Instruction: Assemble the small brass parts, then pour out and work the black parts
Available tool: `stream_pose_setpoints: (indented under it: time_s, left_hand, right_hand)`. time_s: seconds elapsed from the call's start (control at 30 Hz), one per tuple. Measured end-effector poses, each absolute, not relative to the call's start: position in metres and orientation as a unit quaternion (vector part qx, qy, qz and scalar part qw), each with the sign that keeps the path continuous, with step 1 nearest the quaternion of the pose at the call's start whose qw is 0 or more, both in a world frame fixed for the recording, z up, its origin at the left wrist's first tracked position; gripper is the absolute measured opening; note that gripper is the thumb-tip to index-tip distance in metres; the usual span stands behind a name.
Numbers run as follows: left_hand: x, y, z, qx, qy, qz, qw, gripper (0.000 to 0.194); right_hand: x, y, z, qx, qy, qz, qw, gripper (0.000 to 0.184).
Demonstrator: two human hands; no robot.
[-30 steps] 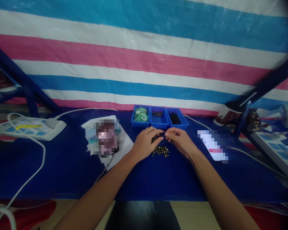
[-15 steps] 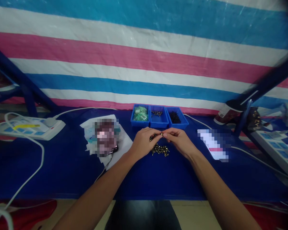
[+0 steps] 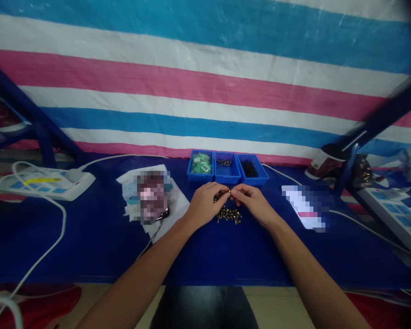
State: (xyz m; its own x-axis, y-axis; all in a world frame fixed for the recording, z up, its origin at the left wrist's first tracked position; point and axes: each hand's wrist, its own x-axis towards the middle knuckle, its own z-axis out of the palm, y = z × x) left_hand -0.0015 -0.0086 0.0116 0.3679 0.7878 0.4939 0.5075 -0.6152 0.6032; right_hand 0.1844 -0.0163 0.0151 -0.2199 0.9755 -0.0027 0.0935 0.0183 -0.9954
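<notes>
One small screw [image 3: 229, 192] held in a narrow pinch above the loose pile of screws [image 3: 228, 215]

Far left of the pile, a white power strip [image 3: 44, 186] lies on the blue tablecloth [image 3: 89, 246]. Nearer the pile on that side, a white paper sheet [image 3: 174, 205] sits under a pixelated object [image 3: 152, 196]. Just left of the pile, the left hand [image 3: 203, 205] is narrowly closed, its fingertips at the held screw; a few dark screws [image 3: 219, 197] lie close by, and whether it holds those too cannot be told. Directly behind the pile stand three blue bins [image 3: 228, 181], with green packets [image 3: 201, 163] in the leftmost. Just right of the pile, the right hand [image 3: 255, 203] is as narrow, meeting the left at the screw. Well right lies a pixelated card [image 3: 306, 208]. The step in hand appears to be fingertip handling of this one screw; its small size seems to call for a steady two-handed pinch.
</notes>
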Motion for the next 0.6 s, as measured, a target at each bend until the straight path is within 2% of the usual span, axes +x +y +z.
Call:
stream_pose_setpoints:
  time_s: [0.27,0.6]
  left_hand:
    - [-0.0033,-0.0087,0.0105,0.834,0.381,0.364,0.165,0.013]
    - [-0.0031,-0.0116,0.0140,0.848,0.408,0.321,0.103,0.018]
  right_hand:
    - [0.1862,-0.0155,0.0133,-0.460,-0.578,0.545,0.396,0.021]
    - [0.1891,-0.0121,0.0065,-0.457,-0.635,0.491,0.384,0.027]
